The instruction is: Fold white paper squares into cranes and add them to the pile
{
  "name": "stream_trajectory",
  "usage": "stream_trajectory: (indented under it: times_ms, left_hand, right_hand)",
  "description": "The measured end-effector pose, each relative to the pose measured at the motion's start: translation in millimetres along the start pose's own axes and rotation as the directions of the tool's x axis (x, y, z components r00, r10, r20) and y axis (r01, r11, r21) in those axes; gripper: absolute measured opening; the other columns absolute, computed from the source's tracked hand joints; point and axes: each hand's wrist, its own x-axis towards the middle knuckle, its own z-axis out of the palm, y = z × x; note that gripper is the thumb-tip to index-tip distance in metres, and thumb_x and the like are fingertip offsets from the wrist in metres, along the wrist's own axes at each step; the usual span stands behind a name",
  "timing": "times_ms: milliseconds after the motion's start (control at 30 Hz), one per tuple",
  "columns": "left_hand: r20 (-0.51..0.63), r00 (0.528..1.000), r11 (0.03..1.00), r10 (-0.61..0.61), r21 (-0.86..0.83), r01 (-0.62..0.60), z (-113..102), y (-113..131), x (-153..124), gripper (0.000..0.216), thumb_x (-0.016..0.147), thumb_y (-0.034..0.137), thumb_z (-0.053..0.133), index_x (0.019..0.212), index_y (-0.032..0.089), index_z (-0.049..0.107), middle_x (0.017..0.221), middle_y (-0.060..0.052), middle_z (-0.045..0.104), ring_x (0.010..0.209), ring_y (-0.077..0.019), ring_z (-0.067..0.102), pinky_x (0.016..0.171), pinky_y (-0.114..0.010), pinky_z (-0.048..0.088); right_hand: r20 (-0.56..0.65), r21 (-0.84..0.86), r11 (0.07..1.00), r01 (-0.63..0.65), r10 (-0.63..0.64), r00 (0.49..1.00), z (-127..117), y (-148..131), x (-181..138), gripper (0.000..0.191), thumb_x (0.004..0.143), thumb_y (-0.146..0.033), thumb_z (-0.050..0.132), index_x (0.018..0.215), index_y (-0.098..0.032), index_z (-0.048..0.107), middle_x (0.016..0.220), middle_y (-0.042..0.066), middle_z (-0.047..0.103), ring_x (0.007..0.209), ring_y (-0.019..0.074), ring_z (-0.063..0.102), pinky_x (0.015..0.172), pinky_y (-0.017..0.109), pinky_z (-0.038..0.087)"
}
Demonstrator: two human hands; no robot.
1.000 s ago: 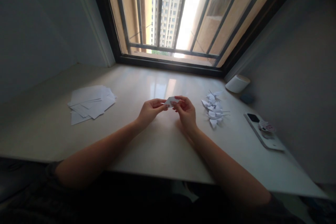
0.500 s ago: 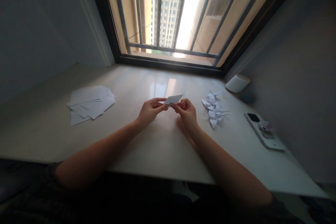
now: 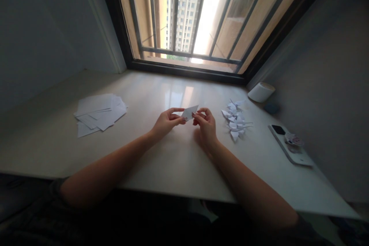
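Paper piece (image 3: 190,112) is held just above the surface (image 3: 173,161), pinched at its lower edge by the fingers of the left hand (image 3: 166,122) and right hand (image 3: 206,125). Loose sheets (image 3: 99,114) lie at 9 o'clock of the hands, and an origami pile (image 3: 235,120) at 3 o'clock.

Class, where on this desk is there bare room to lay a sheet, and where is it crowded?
Bare desk lies between the paper stack and the left hand, and from the right hand back to the window frame. Crowded: the right side, where folded paper shapes, a phone and a white roll sit.
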Motion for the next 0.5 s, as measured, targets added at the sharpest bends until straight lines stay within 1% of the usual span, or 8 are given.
stream_trajectory:
  times_ms: [67, 133, 200, 267, 400, 500]
  left_hand:
    - [0.024, 1.0, 1.0, 0.006, 0.026, -0.007, -0.4, 0.1, 0.2, 0.056, 0.065, 0.036, 0.078, 0.113, 0.014, 0.06, 0.078, -0.008, 0.073, 0.075, -0.0194, 0.067, 0.067, -0.028, 0.045]
    - [0.039, 0.999, 0.997, 0.024, 0.077, -0.027, -0.9, 0.4, 0.9, 0.052, 0.07, 0.041, 0.073, 0.113, 0.014, 0.06, 0.082, -0.008, 0.073, 0.077, -0.0193, 0.067, 0.066, -0.027, 0.045]
    - [0.044, 0.998, 0.99, 0.037, 0.134, -0.043, -1.4, 0.7, 1.9, 0.045, 0.075, 0.046, 0.067, 0.107, 0.015, 0.064, 0.085, -0.008, 0.072, 0.079, -0.0193, 0.066, 0.065, -0.026, 0.045]
    - [0.047, 0.998, 0.982, 0.048, 0.18, -0.055, -2.1, 0.4, 2.8, 0.04, 0.077, 0.048, 0.062, 0.098, 0.015, 0.067, 0.084, -0.008, 0.071, 0.078, -0.0189, 0.065, 0.064, -0.026, 0.045]
    - [0.047, 0.996, 0.975, 0.08, 0.206, -0.088, -3.3, -0.8, 3.3, 0.032, 0.075, 0.047, 0.065, 0.085, 0.017, 0.07, 0.077, -0.005, 0.069, 0.072, -0.016, 0.062, 0.062, -0.025, 0.044]
    - [0.008, 0.998, 0.983, 0.064, 0.173, -0.065, -4.4, -0.5, 3.2, 0.031, 0.072, 0.045, 0.069, 0.083, 0.016, 0.069, 0.077, -0.005, 0.069, 0.069, -0.0154, 0.062, 0.061, -0.025, 0.044]
  right_hand:
    - [0.012, -0.008, 1.0, -0.015, 0.015, 1.0, -0.9, 0.5, 1.4, 0.03, 0.063, -0.033, 0.069, 0.083, -0.023, 0.048, 0.056, -0.007, 0.054, 0.048, 0.0093, 0.044, 0.05, 0.024, 0.037]
    - [0.028, -0.002, 1.0, 0.002, -0.002, 1.0, -1.3, 1.7, 2.3, 0.03, 0.065, -0.031, 0.067, 0.088, -0.023, 0.049, 0.056, -0.007, 0.054, 0.051, 0.0103, 0.047, 0.053, 0.024, 0.039]
    - [0.057, -0.006, 0.999, 0.041, -0.041, 0.998, -1.3, 3.6, 1.9, 0.03, 0.068, -0.031, 0.065, 0.093, -0.023, 0.049, 0.058, -0.007, 0.054, 0.054, 0.0115, 0.05, 0.056, 0.025, 0.041]
    - [0.103, -0.065, 0.994, 0.088, -0.081, 0.991, -1.2, 5.7, 0.5, 0.029, 0.073, -0.032, 0.062, 0.097, -0.024, 0.049, 0.061, -0.006, 0.056, 0.057, 0.0124, 0.052, 0.058, 0.026, 0.042]
    - [0.195, -0.256, 0.945, 0.202, -0.154, 0.969, -1.9, 8.5, -2.1, 0.027, 0.079, -0.033, 0.06, 0.102, -0.025, 0.049, 0.065, -0.006, 0.058, 0.058, 0.0126, 0.053, 0.058, 0.026, 0.04]
    - [0.198, -0.269, 0.937, 0.223, -0.173, 0.965, -2.7, 8.6, -2.0, 0.03, 0.08, -0.037, 0.061, 0.104, -0.025, 0.047, 0.064, -0.007, 0.058, 0.057, 0.0124, 0.053, 0.058, 0.026, 0.04]
